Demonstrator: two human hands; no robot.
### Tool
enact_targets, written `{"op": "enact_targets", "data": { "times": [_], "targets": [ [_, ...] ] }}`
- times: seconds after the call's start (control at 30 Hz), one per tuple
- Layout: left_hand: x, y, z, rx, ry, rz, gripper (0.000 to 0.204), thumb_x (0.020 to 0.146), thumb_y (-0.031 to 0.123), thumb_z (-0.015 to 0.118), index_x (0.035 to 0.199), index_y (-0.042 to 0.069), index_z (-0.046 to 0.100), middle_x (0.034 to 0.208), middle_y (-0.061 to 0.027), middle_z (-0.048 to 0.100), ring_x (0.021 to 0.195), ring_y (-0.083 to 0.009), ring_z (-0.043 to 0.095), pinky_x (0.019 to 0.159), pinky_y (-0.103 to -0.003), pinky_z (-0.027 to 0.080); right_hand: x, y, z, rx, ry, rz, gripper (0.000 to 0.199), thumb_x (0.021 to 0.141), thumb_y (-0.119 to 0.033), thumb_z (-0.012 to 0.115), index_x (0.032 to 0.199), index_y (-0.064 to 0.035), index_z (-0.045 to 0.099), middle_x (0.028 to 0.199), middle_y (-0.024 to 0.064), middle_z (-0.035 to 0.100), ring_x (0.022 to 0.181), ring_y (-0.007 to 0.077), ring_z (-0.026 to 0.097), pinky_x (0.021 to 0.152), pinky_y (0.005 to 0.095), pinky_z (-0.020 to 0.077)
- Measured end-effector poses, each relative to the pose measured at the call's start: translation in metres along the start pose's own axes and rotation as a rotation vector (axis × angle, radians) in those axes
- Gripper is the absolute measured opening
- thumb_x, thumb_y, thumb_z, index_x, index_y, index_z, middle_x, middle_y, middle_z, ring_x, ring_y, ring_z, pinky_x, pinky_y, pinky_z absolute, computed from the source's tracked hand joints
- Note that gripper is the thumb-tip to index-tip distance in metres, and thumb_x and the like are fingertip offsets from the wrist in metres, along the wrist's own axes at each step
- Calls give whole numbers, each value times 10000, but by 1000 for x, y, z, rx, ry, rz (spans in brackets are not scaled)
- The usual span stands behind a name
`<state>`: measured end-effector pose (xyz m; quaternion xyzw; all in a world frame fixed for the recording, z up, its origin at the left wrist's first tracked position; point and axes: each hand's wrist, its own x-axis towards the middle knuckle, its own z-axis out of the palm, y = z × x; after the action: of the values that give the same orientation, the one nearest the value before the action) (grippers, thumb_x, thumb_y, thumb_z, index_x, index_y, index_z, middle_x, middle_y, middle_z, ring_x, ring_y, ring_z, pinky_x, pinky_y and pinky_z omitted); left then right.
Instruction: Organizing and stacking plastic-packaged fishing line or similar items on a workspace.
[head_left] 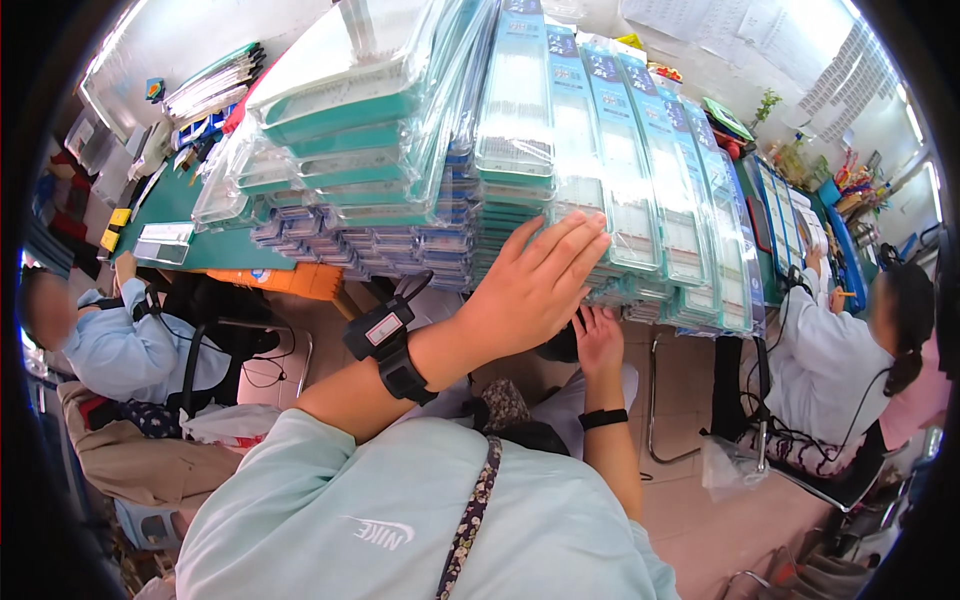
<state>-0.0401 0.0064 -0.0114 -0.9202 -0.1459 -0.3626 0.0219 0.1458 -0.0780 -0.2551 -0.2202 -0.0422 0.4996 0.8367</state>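
Observation:
Tall stacks of flat, clear plastic packs with teal bases and blue printed ends (632, 215) stand in front of me. My left hand (540, 285) reaches across my body. Its outstretched fingers rest against the near ends of the middle packs. Lower and to the right, my right hand (600, 342) is raised with its fingers apart, at the lower front edge of the same stacks. I see nothing held in either hand. To the left, larger clear-wrapped packs (345, 100) are piled up over layers of bluish packs (380, 245).
At the left a person in light blue (130, 335) sits by the green table (215, 245); another in white (825, 350) writes at the right. An orange crate (285, 281) is under the left stacks. Cables (275, 365) hang beside the left chair; a clear bag (725, 468) hangs right.

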Motion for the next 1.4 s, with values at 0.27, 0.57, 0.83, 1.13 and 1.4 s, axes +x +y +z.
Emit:
{"op": "enact_targets", "data": {
  "times": [0.27,0.57,0.83,1.13,1.4],
  "targets": [
    [-4,1,3,-17,92,10,473,774,130,650,1227,93,520,1328,-62,487,1188,-206,473,949,-399,336,-43,-26,16,-401,66,56,445,935,-194,456,1343,-35,376,1325,159,478,1219,259,459,947,396,409],
    [-13,11,1,-177,356,123,237,718,100,668,943,140,604,1068,-2,661,925,-127,590,781,-317,294,-79,-53,97,-699,-189,180,418,969,-263,436,1306,-19,402,1253,166,535,1121,246,541,878,374,467],
    [-17,7,3,-235,428,343,238,706,90,661,924,124,572,1043,-16,670,884,-138,571,724,-287,325,-75,-62,188,-603,-340,21,469,996,-335,365,1313,10,388,1249,172,530,1121,233,540,906,379,457],
    [-22,2,-3,-229,386,479,266,778,105,617,1020,136,512,1119,-32,630,949,-168,550,785,-305,398,-49,-48,196,-401,-178,21,471,972,-357,462,1192,58,498,1132,162,603,1006,194,586,887,311,449],
    [-24,-8,-3,-206,234,232,560,644,143,758,1128,135,475,1209,-69,568,1048,-238,518,876,-399,407,-58,-41,222,-750,55,-171,500,939,-418,508,1121,45,558,1011,122,637,878,149,625,741,266,493]
  ]
}}
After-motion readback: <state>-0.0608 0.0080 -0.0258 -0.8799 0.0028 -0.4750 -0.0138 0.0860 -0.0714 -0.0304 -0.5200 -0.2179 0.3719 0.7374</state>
